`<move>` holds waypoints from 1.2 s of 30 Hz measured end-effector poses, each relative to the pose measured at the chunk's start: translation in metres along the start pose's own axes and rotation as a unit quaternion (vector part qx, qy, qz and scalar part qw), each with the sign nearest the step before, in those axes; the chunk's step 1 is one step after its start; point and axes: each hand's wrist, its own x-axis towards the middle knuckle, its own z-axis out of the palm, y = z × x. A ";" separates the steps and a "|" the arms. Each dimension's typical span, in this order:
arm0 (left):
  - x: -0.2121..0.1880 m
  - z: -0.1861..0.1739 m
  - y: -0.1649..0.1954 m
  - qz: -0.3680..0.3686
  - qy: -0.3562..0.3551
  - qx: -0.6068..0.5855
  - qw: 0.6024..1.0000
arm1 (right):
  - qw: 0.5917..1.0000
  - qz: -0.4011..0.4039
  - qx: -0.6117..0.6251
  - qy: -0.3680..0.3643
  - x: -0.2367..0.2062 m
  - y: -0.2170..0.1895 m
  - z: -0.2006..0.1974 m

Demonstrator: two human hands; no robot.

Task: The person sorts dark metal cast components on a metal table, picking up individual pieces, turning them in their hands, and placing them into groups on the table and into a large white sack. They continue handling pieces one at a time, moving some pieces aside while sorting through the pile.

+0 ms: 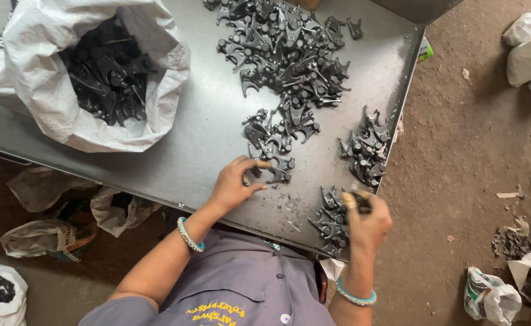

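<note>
A grey metal table [199,127] over a dirt floor carries heaps of dark forked metal parts. The left hand [236,183] pinches one part [273,175] at the big heap's near edge — its long axis running rightward, away from the palm. The right hand [368,222] is closed on another part [361,202], its direction probably hidden.

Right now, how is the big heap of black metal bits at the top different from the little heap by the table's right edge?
The big heap holds many more parts and spreads wide across the tray's far side; the little heap is a small, tight cluster. The big heap trails down toward the left hand; the little heap sits apart from both hands. Both are the same dark forked metal parts on the grey table.
</note>
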 end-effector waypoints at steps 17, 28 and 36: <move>0.003 0.006 -0.007 0.001 0.070 -0.014 0.997 | 0.943 -0.304 0.046 -0.127 -0.023 -0.092 0.081; 0.002 -0.006 0.004 -0.038 0.102 -0.007 0.994 | 0.963 -0.196 0.135 -0.127 0.020 -0.044 0.062; 0.018 -0.008 0.015 -0.072 0.128 0.096 0.984 | 0.986 -0.122 -0.103 0.036 0.154 -0.019 0.019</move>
